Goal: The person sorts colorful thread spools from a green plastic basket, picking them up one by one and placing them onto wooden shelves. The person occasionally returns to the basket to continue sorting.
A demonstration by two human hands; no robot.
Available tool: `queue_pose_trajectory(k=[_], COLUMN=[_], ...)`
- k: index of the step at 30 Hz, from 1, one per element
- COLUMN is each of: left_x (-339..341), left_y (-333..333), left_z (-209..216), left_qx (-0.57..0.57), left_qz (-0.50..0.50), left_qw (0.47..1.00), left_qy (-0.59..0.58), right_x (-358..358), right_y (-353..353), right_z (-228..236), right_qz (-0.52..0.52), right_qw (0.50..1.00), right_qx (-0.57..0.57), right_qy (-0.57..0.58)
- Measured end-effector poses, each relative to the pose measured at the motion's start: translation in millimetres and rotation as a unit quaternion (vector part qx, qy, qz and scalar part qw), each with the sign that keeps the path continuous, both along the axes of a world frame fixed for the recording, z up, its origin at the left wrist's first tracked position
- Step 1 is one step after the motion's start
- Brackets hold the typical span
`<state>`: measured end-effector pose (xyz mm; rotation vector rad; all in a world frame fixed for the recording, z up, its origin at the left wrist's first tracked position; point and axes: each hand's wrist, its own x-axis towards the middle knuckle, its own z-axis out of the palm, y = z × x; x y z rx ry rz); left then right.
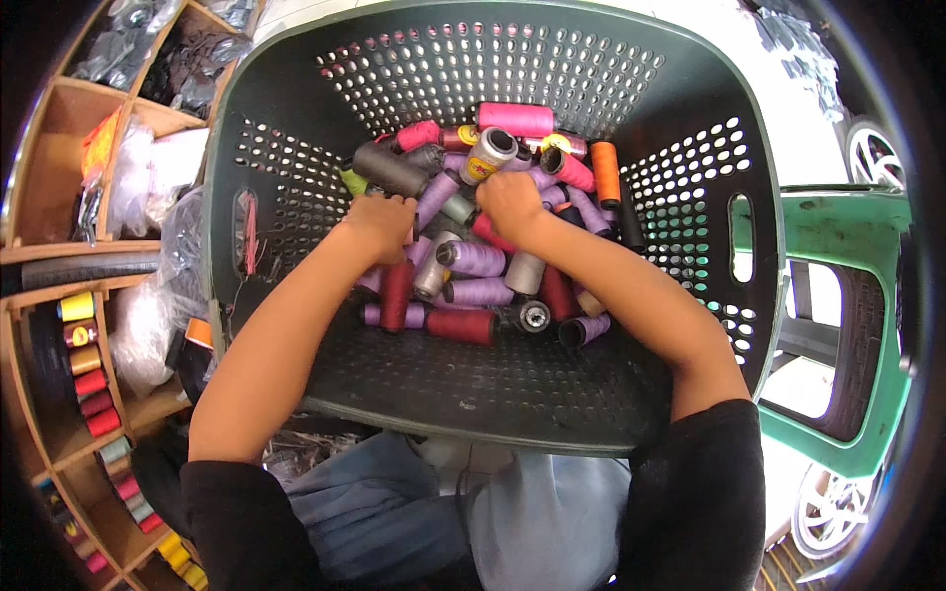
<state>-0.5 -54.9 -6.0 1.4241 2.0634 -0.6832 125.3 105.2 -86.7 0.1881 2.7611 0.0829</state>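
Note:
A large dark green perforated plastic basket point(473, 394) stands before me, with many thread spools heaped inside. My left hand point(379, 229) is in the left of the heap, fingers curled down beside a dark grey spool point(389, 169) and a purple spool point(437, 200). Below its wrist lies a dark red spool point(396, 295). My right hand point(512, 209) is closed among the spools, just below a grey spool point(489, 155) that stands tilted. Under its fingers a red spool point(493, 233) partly shows. What either hand grips is hidden.
To the left, a wooden shelf point(128, 251) has compartments with spools in several colours and plastic bags point(148, 325). At the basket's right stands a green plastic stool point(838, 231). Near it is a white-spoked wheel point(833, 507). An orange spool point(605, 175) leans at the basket's right side.

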Motion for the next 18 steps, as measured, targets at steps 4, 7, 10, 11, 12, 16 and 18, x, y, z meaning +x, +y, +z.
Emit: queue_pose_trajectory(k=[4, 7, 10, 11, 12, 16, 18], left_x=[-13, -8, -10, -13, -15, -31, -31], left_y=[-2, 21, 25, 25, 27, 24, 23], left_z=[-8, 18, 25, 26, 35, 55, 69], left_qx=[0.012, -0.132, -0.089, -0.081, -0.025, 0.112, 0.160], left_qz=[-0.024, -0.006, 0.039, 0.054, 0.028, -0.003, 0.027], left_qw=[1.000, 0.987, 0.988, 0.987, 0.989, 0.979, 0.971], left_qy=[-0.005, -0.088, -0.120, -0.126, -0.146, -0.172, -0.175], right_x=[-2, 0, -5, -6, -6, -3, -1], right_y=[0, -11, -17, -19, -19, -13, -4], right_z=[-6, -1, 2, 2, 2, 0, 2], right_qz=[-0.015, -0.036, -0.029, -0.025, -0.027, -0.024, -0.019], right_qw=[0.996, 0.997, 0.999, 0.999, 0.999, 0.998, 0.996], right_qx=[-0.035, -0.038, -0.035, -0.033, -0.031, -0.050, -0.075], right_qy=[0.078, 0.062, 0.021, 0.006, 0.008, 0.031, 0.036])
